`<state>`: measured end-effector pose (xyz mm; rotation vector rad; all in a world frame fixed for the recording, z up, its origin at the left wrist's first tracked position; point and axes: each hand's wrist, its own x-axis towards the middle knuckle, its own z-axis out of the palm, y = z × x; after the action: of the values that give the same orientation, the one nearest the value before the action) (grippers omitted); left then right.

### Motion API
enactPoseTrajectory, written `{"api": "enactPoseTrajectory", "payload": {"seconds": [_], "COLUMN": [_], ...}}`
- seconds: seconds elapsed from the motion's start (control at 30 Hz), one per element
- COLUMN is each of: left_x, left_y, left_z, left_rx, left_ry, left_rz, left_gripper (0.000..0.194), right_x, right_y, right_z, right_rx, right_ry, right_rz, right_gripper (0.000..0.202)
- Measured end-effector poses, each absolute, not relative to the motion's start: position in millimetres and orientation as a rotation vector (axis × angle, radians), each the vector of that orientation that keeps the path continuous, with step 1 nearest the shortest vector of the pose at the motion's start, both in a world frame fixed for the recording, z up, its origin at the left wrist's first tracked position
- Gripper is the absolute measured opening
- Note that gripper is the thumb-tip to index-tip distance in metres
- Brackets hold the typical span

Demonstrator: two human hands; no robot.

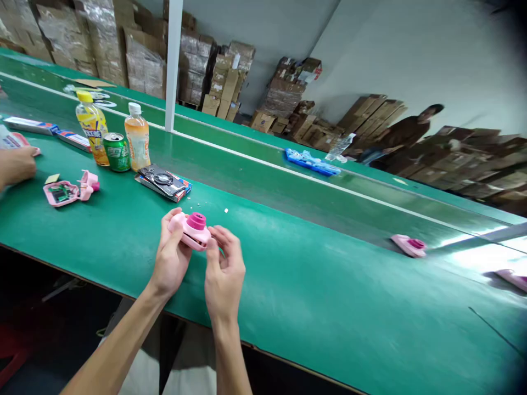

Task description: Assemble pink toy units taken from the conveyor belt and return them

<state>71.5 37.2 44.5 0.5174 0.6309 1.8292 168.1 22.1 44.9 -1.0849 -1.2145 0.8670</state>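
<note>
Between my hands, above the green table, is a pink toy camera with a magenta lens ring facing up. A dark gap runs along the near side of its casing. My left hand is wrapped round its left end. At its right end, my right hand has thumb and fingers closed on the casing's corner. Left of my hands lies an opened pink camera casing with a green circuit board showing.
A phone lies on a box, near a green can and two drink bottles. Someone else's hand is at the left edge. Pink cameras sit on the right, beyond a blue tray. A person is by the boxes.
</note>
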Motion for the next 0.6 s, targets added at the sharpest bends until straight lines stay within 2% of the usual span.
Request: {"api": "enactPoseTrajectory", "payload": {"seconds": [0.17, 0.3, 0.4, 0.47, 0.53, 0.6], "left_x": [73.4, 71.7, 30.1, -24.6, -91.6, -155.3], "left_y": [27.9, 14.4, 12.3, 19.0, 28.7, 38.2], "left_z": [38.4, 26.4, 19.2, 17.3, 18.3, 21.2], "left_rx": [0.531, 0.640, 1.069, 1.411, 1.642, 1.708], "left_ry": [0.681, 0.776, 1.046, 1.473, 2.064, 2.397], "left_rz": [1.768, 1.657, 1.549, 1.612, 1.657, 1.512], "left_gripper": [0.053, 0.050, 0.057, 0.059, 0.048, 0.050], "right_x": [174.1, 181.0, 216.9, 258.7, 305.6, 347.6], "right_y": [20.6, 16.5, 45.3, 88.8, 146.1, 204.7], "right_z": [56.7, 51.0, 50.3, 55.5, 61.4, 62.5], "right_rx": [-1.070, -1.137, -1.285, -1.416, -1.575, -1.748], "right_ry": [-1.378, -1.416, -1.581, -1.656, -1.651, -1.570], "right_rz": [1.194, 1.211, 1.009, 0.757, 0.455, 0.248], "right_gripper": [0.025, 0.030, 0.038, 0.048, 0.055, 0.052]}}
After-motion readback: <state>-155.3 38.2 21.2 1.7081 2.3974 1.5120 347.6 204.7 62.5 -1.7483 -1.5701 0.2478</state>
